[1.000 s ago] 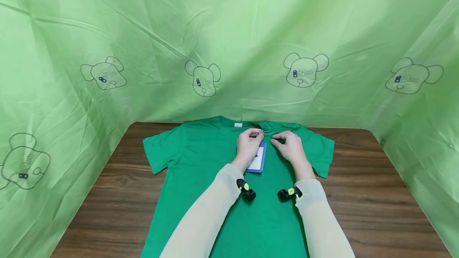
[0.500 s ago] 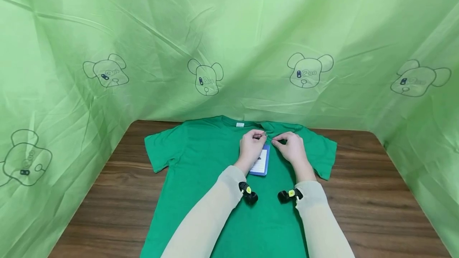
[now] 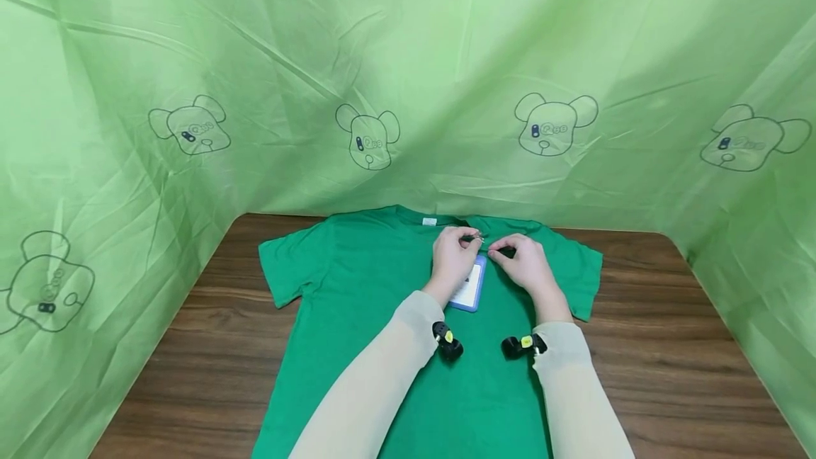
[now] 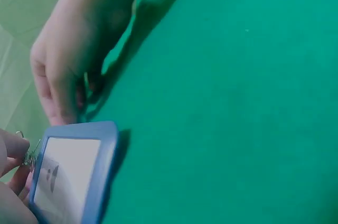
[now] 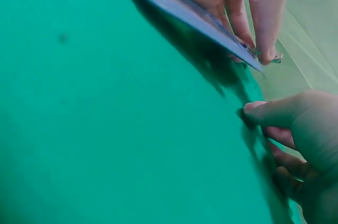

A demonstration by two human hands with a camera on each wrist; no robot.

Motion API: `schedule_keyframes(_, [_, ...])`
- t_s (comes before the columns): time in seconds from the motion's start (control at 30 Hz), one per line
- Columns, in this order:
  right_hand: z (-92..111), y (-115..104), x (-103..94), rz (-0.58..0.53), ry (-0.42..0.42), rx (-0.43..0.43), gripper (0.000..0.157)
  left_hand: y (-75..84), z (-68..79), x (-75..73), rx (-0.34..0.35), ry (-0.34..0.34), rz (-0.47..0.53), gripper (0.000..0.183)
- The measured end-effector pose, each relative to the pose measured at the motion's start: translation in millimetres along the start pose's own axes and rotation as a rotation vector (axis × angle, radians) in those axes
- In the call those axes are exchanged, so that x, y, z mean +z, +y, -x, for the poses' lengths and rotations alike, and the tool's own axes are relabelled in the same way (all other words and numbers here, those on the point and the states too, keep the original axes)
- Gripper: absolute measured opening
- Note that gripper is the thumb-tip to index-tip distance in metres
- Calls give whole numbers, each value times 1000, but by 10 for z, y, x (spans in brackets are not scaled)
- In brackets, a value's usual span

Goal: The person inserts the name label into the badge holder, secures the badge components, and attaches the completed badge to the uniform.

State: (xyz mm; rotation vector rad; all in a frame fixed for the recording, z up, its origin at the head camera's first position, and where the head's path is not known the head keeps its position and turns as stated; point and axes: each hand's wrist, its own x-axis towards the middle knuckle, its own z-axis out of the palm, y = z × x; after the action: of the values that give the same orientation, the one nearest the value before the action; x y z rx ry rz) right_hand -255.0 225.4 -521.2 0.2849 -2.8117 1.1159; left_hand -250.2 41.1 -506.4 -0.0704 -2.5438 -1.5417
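Note:
A green T-shirt (image 3: 376, 282) lies face up, its collar at the far side. My left hand (image 3: 451, 258) pinches the small metal clip (image 4: 30, 157) of a blue-framed name badge (image 3: 470, 289). Below the clip, the badge hangs tilted over the shirt's chest, partly covered by the left hand in the head view. Close by on the right, my right hand (image 5: 309, 134) pinches shirt fabric below the collar between thumb and fingers. A small gap separates the two hands. In the right wrist view the badge appears nearly edge-on, standing off the cloth.
A dark wooden table (image 3: 210, 331) bears the shirt. Light green cloth (image 3: 433, 69) printed with bear heads hangs behind and on both sides. Small black cameras (image 3: 450, 350) sit at both wrists. A white label (image 3: 429, 222) shows inside the collar.
Both hands have shifted slightly right, and the badge has come along with the left hand. The head view has also shifted a little. Both grips look the same.

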Motion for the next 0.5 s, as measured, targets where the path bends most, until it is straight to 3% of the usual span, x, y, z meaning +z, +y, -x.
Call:
schedule_keyframes(0.27, [5, 32, -37, -9, -21, 3, 14, -122, -6, 101, -24, -10, -20, 16])
schedule_keyframes(0.5, [-18, 17, -59, -4, -20, 11, 15, -170, -20, 87, 12, -17, -41, 16])
